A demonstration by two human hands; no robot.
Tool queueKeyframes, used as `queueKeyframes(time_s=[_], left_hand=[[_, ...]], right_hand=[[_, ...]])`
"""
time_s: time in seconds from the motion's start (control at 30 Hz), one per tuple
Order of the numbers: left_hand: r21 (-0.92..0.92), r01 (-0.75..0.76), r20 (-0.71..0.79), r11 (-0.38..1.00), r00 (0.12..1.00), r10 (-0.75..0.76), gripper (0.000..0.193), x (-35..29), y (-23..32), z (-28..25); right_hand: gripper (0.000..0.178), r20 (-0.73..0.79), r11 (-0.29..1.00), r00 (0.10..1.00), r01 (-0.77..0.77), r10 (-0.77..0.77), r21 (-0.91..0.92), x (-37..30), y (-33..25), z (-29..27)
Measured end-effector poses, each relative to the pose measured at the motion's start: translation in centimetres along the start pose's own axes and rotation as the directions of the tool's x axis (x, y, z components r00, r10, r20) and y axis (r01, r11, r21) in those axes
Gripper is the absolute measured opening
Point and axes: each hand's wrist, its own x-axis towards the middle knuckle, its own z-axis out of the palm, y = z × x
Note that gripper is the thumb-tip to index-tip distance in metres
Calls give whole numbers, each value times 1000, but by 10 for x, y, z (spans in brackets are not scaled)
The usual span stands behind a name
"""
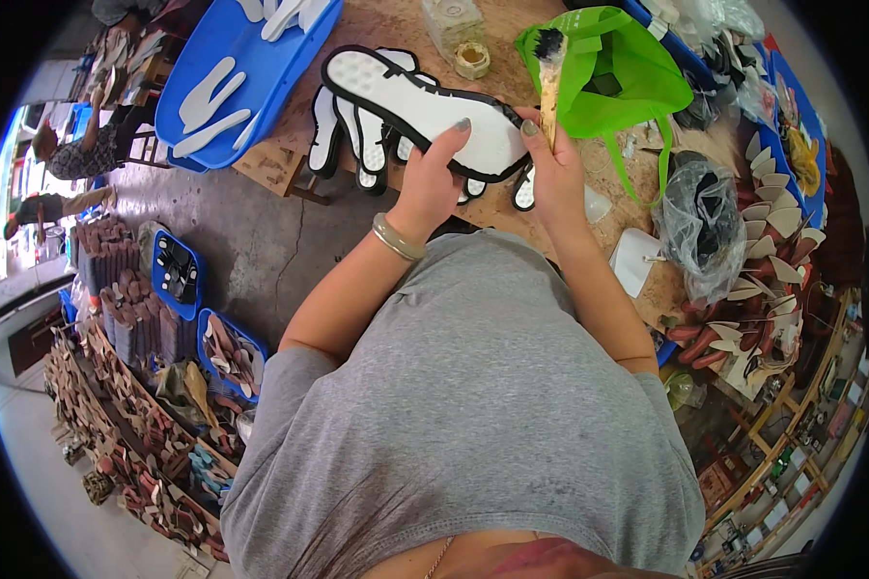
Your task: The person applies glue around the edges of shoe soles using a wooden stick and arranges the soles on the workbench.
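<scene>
A white shoe sole with a black rim (497,137) is held up in front of me, its heel end pointing up and left. My left hand (434,183) grips it from below, thumb across its white face. My right hand (558,179) is closed round the wooden handle of a brush (549,92), whose dark bristles point upward. The right thumb also meets the sole's right edge. Beneath and behind it, several similar black-and-white soles (326,135) lie on the wooden table (377,21), partly covered.
Left stands a blue tray (169,121) with white insole pieces (208,95). A small round pot (472,60) sits past the sole. To the right are a green bag (637,96) and a clear plastic bag of black items (705,227). A person (87,145) is at far left.
</scene>
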Motion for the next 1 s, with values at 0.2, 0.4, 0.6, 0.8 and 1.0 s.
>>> queueKeyframes(time_s=[0.2,0.4,0.6,0.8,1.0], left_hand=[[67,44,-81,997,996,-39,26,-4,-6,9],[204,45,-61,978,998,-33,31,-4,-13,20],[175,189,-73,966,981,-179,37,-5,-5,29],[202,147,-15,968,989,-147,40,-3,-8,28],[208,218,-66,953,976,-209,40,-1,-10,19]], right_hand=[[20,114,834,933,355,-340,-422,9,-5,-12],[19,67,843,952,296,-299,-448,3,-4,-24],[19,186,977,961,-213,204,32,11,1,-49],[20,241,857,890,-444,388,262,6,4,-52],[18,238,990,964,-90,114,-106,5,8,-53]])
